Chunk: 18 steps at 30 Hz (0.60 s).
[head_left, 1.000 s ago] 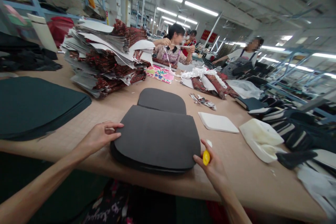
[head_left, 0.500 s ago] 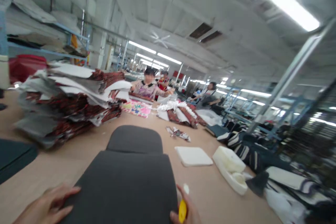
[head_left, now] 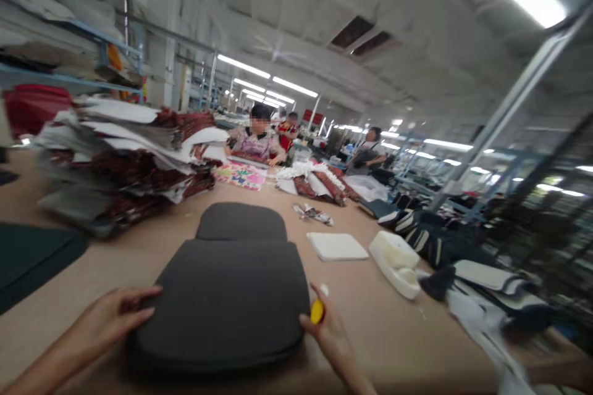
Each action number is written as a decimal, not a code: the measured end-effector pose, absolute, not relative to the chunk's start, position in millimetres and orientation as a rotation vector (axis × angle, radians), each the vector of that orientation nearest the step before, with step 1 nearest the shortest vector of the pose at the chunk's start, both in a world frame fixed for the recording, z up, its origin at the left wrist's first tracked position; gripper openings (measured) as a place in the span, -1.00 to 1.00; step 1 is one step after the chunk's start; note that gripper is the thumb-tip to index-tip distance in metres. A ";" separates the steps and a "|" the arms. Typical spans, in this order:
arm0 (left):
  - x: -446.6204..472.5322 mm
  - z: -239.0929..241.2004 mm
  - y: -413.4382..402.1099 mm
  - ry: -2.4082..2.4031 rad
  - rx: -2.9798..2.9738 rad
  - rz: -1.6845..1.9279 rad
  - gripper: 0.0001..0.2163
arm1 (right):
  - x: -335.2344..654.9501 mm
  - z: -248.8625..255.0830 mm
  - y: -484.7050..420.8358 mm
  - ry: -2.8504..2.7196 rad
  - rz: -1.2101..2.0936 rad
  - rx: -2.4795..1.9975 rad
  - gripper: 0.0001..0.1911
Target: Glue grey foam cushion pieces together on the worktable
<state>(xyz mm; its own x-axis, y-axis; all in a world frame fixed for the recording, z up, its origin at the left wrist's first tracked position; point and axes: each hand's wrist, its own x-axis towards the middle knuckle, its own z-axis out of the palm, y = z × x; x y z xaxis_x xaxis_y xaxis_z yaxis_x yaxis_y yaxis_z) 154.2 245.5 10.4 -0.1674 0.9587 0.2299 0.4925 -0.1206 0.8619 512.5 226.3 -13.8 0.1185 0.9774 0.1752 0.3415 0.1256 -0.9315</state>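
Note:
A dark grey padded cushion (head_left: 227, 302) lies on the table in front of me, with a smaller rounded dark grey piece (head_left: 243, 221) at its far end. My left hand (head_left: 111, 321) grips the cushion's left edge, thumb and fingers against its side. At the right edge is my right hand (head_left: 327, 324), fingertips touching the cushion. It also holds a small yellow object (head_left: 317, 311), mostly covered by the fingers, so its kind is unclear. A small white thing (head_left: 324, 290) shows just beyond those fingers.
To the left rises a tall pile of brown-red and white fabric pieces (head_left: 134, 160), with a dark green panel (head_left: 37, 259) nearer. White foam pieces (head_left: 337, 247) and a white moulded part (head_left: 396, 262) lie right. A co-worker (head_left: 257, 139) is across the table (head_left: 398, 345).
The cushion's near edge has come into view, and both hands appear higher in the picture, still at its sides. The camera view has shifted; the co-worker's arm across the table has lowered.

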 end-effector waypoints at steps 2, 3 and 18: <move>140.3 7.8 218.6 1.702 1.593 1.097 -0.74 | 516.5 -17.8 225.7 -1.417 0.784 -1.455 -0.36; 137.8 7.5 212.3 1.707 1.617 1.048 -0.70 | 519.5 -19.9 226.8 -1.445 0.804 -1.483 -0.32; 138.4 -4.7 216.7 1.687 1.560 0.986 -0.64 | 521.9 -16.4 225.8 -1.515 0.838 -1.607 -0.24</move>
